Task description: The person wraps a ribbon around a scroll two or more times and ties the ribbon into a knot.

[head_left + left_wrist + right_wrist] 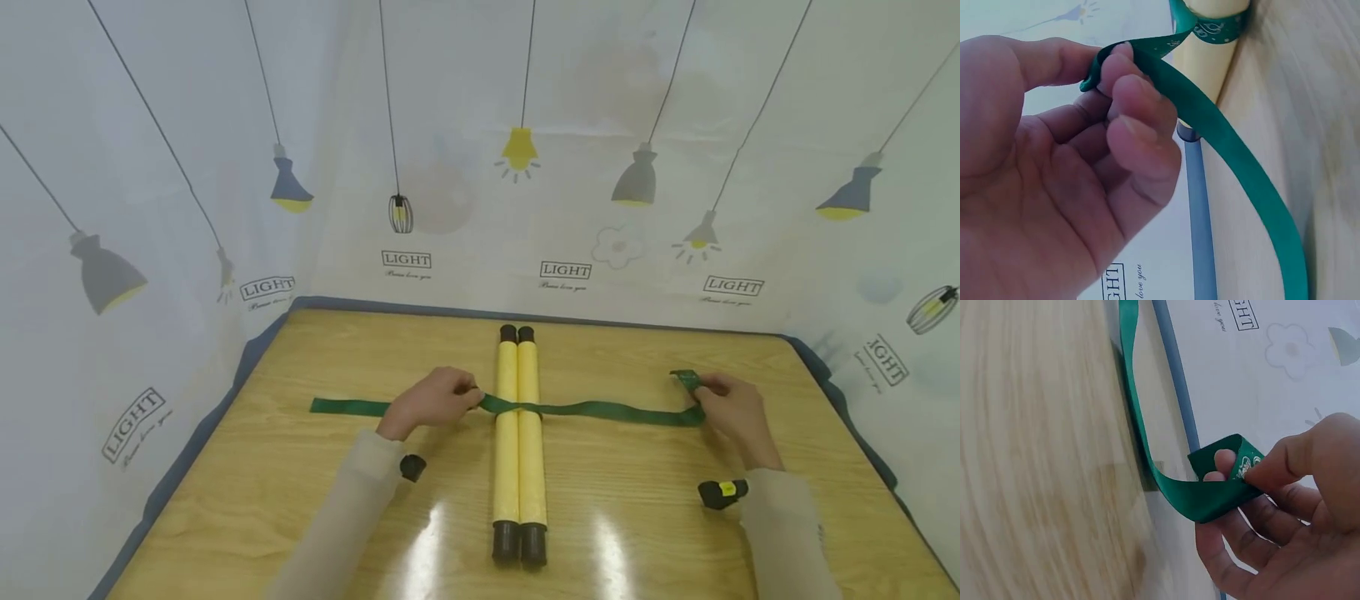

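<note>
Two yellow rods with dark end caps, a left rod [507, 475] and a right rod [532, 475], lie side by side on the table. A green ribbon [622, 410] crosses them near the middle and is wrapped around them, as the left wrist view also shows. Just left of the rods, my left hand [431, 400] pinches the ribbon [1210, 119] between thumb and fingers, and its loose tail runs on to the left. Far to the right, my right hand [738, 414] pinches the ribbon near its other end, which folds over the fingertips and bears a pale print [1247, 467].
The wooden table [622, 350] has a blue-grey edge [420, 310] along its back and sides. White sheeting [465, 83] printed with lamps stands behind and at both sides. A black object [412, 467] shows by the left wrist, another black piece [722, 494] with a yellow label by the right.
</note>
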Tool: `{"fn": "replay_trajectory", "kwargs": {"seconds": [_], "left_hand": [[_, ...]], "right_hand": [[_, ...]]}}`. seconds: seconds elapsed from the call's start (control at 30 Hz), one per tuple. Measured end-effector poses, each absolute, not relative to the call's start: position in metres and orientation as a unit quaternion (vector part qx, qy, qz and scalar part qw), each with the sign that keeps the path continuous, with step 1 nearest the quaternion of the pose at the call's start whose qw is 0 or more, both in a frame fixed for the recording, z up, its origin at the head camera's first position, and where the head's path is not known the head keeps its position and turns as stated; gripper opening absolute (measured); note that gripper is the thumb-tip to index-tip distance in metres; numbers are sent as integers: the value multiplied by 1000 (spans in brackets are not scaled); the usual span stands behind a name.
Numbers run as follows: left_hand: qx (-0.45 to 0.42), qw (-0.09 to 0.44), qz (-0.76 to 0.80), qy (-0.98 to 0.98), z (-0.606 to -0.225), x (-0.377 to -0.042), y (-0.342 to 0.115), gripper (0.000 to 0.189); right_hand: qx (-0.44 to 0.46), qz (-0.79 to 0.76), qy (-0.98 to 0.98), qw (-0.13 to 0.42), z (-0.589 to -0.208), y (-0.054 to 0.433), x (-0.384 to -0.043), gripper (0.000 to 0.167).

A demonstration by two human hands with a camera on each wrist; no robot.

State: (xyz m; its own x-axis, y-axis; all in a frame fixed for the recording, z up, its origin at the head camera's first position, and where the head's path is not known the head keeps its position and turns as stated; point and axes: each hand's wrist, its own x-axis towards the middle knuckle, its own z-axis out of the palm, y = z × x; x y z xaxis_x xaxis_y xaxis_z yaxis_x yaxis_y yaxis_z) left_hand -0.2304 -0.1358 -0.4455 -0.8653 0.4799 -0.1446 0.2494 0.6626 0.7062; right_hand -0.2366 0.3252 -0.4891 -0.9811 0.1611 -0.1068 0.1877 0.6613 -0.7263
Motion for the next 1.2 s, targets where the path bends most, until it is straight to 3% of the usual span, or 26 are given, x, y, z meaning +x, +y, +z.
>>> {"fn": "replay_trajectory", "kwargs": {"seconds": [0.6,1.2], "left_hand": [[215,146,405,877,-441,-233,-112,34],[227,134,412,872,-441,-233,-102,31]], "right_hand": [[-40,-439,897,9,-475,276,-247,40],[-115,-482,868,45,-464,208,-267,29]]}}
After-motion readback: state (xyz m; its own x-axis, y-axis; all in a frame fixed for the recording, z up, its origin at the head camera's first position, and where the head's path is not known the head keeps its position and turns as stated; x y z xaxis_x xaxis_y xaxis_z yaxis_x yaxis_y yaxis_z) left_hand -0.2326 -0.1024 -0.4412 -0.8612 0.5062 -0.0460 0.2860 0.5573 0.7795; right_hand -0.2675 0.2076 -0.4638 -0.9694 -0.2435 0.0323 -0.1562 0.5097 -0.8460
